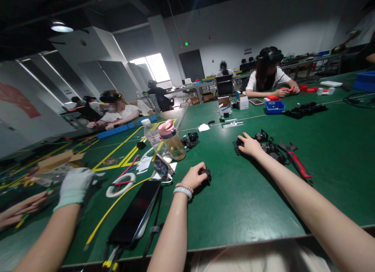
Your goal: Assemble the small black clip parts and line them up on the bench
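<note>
My left hand point(194, 176), with a beaded bracelet and a pale bangle, is closed around a small black part point(208, 176) just above the green table. Farther right, my right hand point(250, 145) reaches across the table, its fingers closed on a black piece point(240, 141). That piece is at a flat black ridged part point(236, 148); the palm hides some of it. Just beyond this hand lies a cluster of black assembled parts point(271, 150) with cables. To their right is a red-and-black adjustable wrench point(299, 166).
On the left stand a pink-lidded bottle point(173, 141) and a clear bottle point(150, 133). A large black phone point(135, 211) lies nearer, beside a yellow cable point(115, 207). A co-worker's gloved hand point(75, 186) is at far left. Across the table another person point(272, 75) handles red parts.
</note>
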The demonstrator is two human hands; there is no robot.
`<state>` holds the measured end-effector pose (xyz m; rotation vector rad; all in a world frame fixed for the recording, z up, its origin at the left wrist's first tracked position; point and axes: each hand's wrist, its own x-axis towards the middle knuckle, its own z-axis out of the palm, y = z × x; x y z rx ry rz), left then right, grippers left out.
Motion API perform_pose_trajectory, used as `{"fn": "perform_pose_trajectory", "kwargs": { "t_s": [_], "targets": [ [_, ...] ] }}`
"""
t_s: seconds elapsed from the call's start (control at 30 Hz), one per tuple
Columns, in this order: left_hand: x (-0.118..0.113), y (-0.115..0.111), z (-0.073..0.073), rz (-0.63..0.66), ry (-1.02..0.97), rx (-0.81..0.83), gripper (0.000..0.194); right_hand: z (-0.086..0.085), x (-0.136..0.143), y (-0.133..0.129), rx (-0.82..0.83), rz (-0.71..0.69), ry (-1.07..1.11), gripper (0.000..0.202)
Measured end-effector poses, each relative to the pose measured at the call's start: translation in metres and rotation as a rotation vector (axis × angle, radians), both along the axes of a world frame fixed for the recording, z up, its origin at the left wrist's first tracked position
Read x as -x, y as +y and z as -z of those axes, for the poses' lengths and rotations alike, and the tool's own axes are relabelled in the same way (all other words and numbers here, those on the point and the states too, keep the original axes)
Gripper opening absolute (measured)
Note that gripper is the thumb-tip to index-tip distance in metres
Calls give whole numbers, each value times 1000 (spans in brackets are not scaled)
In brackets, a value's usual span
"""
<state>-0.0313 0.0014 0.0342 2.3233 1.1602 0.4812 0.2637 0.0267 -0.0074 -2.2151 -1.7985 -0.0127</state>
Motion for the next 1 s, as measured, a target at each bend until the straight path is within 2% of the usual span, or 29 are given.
{"fn": "perform_pose_trajectory", "kwargs": {
  "t_s": [0.43, 0.77, 1.0],
  "targets": [
    [4, 5, 7, 48, -16, -26, 10, 3, -4, 1, -16, -34, -7, 59],
    [4, 3, 6, 25, 0, -45, 9, 9, -4, 3, -40, -44, -13, 60],
    [3, 3, 5, 41, -3, -48, 8, 14, -6, 5, -121, -52, -59, 59]
  ]
}}
